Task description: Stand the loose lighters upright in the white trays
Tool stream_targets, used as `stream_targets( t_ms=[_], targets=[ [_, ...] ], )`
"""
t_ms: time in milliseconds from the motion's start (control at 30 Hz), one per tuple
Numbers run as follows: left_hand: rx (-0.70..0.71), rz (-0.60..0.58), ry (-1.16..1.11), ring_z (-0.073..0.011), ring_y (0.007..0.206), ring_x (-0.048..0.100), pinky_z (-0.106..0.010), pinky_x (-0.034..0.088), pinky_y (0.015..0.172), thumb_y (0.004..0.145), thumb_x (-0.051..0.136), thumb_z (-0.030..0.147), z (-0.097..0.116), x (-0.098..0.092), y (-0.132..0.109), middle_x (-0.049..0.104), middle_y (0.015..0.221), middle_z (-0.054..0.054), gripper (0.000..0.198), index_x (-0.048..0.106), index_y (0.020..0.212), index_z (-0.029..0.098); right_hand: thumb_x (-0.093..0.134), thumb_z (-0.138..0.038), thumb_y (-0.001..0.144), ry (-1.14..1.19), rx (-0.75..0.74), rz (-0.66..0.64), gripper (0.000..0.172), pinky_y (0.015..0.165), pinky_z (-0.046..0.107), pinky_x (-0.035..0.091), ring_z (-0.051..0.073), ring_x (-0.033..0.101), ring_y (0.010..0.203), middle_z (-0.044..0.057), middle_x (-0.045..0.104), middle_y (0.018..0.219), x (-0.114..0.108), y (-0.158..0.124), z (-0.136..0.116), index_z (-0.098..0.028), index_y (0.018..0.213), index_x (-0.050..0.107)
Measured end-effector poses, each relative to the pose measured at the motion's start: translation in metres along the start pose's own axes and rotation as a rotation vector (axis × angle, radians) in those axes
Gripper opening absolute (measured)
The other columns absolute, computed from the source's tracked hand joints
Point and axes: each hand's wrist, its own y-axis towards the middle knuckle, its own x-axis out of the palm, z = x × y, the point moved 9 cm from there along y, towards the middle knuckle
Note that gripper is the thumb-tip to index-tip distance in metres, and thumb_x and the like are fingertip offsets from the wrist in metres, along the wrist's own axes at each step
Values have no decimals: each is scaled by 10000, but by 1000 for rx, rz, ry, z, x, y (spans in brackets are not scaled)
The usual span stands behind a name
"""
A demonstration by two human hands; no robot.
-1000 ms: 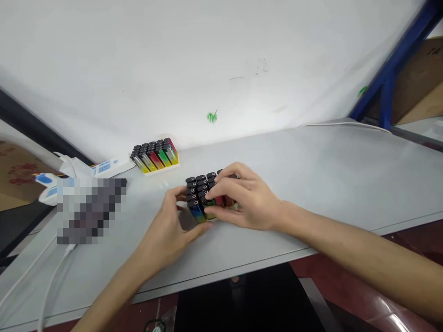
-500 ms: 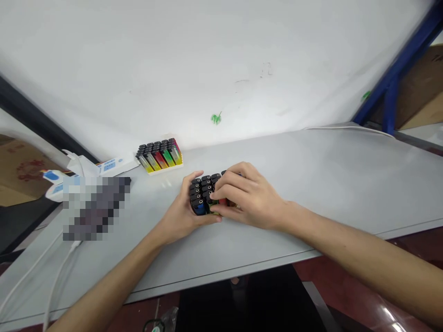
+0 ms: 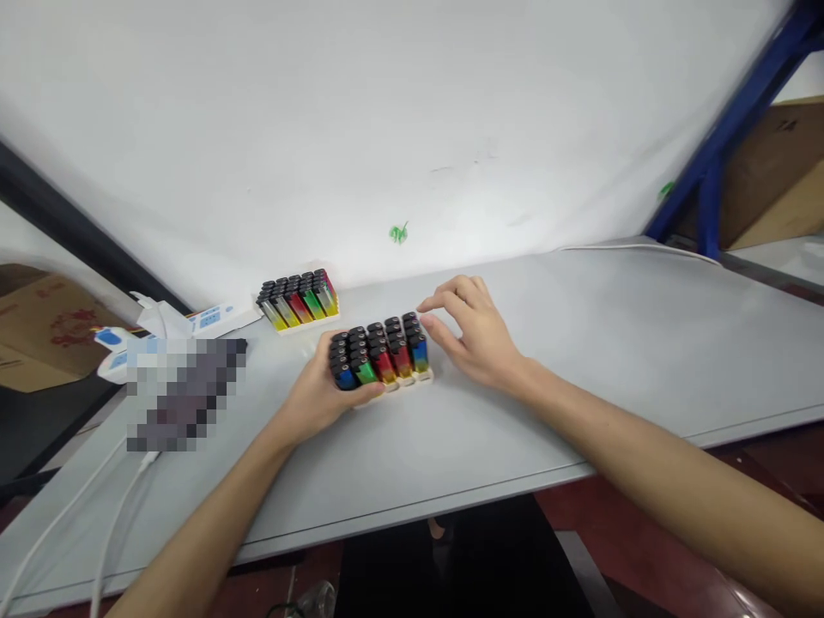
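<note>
A white tray [image 3: 423,377] packed with upright black-topped lighters [image 3: 384,365] in blue, green and red stands on the grey table. My left hand [image 3: 320,390] grips its left end, thumb along the front and fingers partly hidden behind. Just off the right end, my right hand [image 3: 473,330] hovers with fingers apart and slightly curled, holding nothing. Farther back on the left sits a second tray of lighters [image 3: 299,302], untouched, with silver, red, green and yellow bodies.
At the left lie a power strip [image 3: 212,318], a pixelated dark object [image 3: 193,395] and white cables [image 3: 116,515]. A white wall [image 3: 399,129] rises behind the table [image 3: 611,343]. Cardboard boxes [image 3: 772,172] stand beyond the blue frame [image 3: 710,202] at right.
My right hand has come off the lighters and moved right, its fingers opening. The held tray has shifted slightly left with my left hand, and its front row now shows.
</note>
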Motion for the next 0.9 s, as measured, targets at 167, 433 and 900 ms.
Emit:
stream_targets(
  t_ms=[167, 433, 900],
  targets=[
    [-94, 176, 143, -315, 1223, 614, -481, 497, 1061, 675, 821, 524, -32, -46, 14, 622, 1281, -108, 773, 447, 1273, 207, 491, -303, 1009, 17, 271, -192, 197, 926, 396, 438, 244, 521, 996, 85, 651, 1026, 29, -6, 52, -201, 1006, 659],
    [-148, 505, 155, -275, 1161, 644, -454, 564, 983, 639, 848, 507, -66, -88, 17, 515, 1414, -169, 951, 337, 1383, 206, 504, -291, 986, 7, 478, -409, 210, 911, 382, 431, 264, 527, 1053, 106, 667, 1043, 53, -20, 82, -188, 960, 685],
    [-255, 536, 334, -290, 1064, 643, -477, 539, 985, 727, 752, 543, -66, -87, 22, 592, 1258, -155, 811, 425, 1357, 150, 478, -271, 991, -32, 491, -496, 239, 903, 375, 415, 254, 532, 985, 111, 679, 1008, 58, -22, 93, -172, 954, 692]
  ],
)
